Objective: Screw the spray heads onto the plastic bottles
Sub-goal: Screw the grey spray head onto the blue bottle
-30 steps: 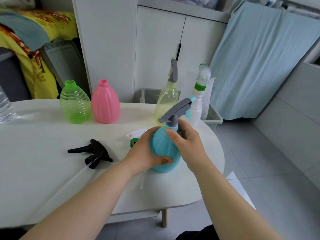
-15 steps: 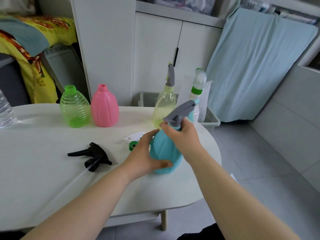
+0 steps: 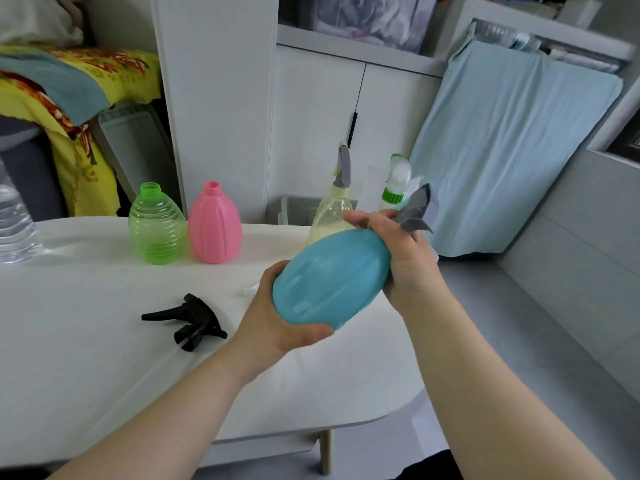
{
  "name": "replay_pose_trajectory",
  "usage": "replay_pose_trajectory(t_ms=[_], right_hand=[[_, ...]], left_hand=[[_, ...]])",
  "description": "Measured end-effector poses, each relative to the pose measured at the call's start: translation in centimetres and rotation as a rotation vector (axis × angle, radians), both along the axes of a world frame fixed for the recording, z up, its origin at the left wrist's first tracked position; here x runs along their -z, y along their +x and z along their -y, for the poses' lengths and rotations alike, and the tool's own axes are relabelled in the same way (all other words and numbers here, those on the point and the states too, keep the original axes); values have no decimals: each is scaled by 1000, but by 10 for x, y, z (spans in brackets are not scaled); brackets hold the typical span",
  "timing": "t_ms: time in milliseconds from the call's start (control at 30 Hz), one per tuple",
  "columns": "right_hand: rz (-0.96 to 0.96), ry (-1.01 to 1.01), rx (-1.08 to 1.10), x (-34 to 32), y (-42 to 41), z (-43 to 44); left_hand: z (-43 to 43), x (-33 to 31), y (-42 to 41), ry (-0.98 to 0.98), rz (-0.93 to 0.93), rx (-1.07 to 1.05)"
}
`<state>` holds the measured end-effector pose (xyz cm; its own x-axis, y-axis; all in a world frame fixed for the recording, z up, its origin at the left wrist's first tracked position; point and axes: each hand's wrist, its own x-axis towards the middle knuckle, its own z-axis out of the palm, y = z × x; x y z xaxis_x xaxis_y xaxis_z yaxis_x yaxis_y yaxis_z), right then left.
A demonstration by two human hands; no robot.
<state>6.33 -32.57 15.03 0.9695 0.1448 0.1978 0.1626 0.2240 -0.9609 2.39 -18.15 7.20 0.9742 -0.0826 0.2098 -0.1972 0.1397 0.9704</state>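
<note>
Now, blue bottle [image 3: 330, 280]: tilted above the counter [image 3: 86, 341], neck pointing away, held in both hands.
Left hand [image 3: 277, 323]: grip clasped under the base.
Right hand [image 3: 403, 258]: grip wrapped around the neck, at the grey spray head [image 3: 417, 213].
Handling: probably light, smooth plastic, a little slippery; hold the body firmly and turn only the collar.
Around: black spray head [image 3: 188, 322] lies loose; green bottle [image 3: 156, 225] and pink bottle [image 3: 214, 225] stand uncapped, well apart; nothing blocks.
</note>
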Motion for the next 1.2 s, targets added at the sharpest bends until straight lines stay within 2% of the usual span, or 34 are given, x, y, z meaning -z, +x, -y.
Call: replay_pose_trajectory(t_ms=[267, 433, 567, 733, 933, 1033, 1200], right_hand=[[-86, -53, 266, 11, -2, -15], [-145, -62, 174, 14, 1, -16], [-151, -172, 206, 23, 1, -21], [-113, -290, 168, 14, 15, -38], [14, -438, 264, 6, 58, -69], [47, -564, 300, 12, 80, -89], [42, -622, 286, 23, 113, -120]], left_hand=[[4, 14, -3, 171, 109, -251], [-8, 16, 4, 258, 136, -282], [-21, 17, 8, 364, 115, -360], [-59, 19, 5, 612, 72, -266], [-146, 26, 3, 894, 53, -367], [-176, 44, -2, 929, -16, -449], [-192, 65, 5, 925, -73, -496]])
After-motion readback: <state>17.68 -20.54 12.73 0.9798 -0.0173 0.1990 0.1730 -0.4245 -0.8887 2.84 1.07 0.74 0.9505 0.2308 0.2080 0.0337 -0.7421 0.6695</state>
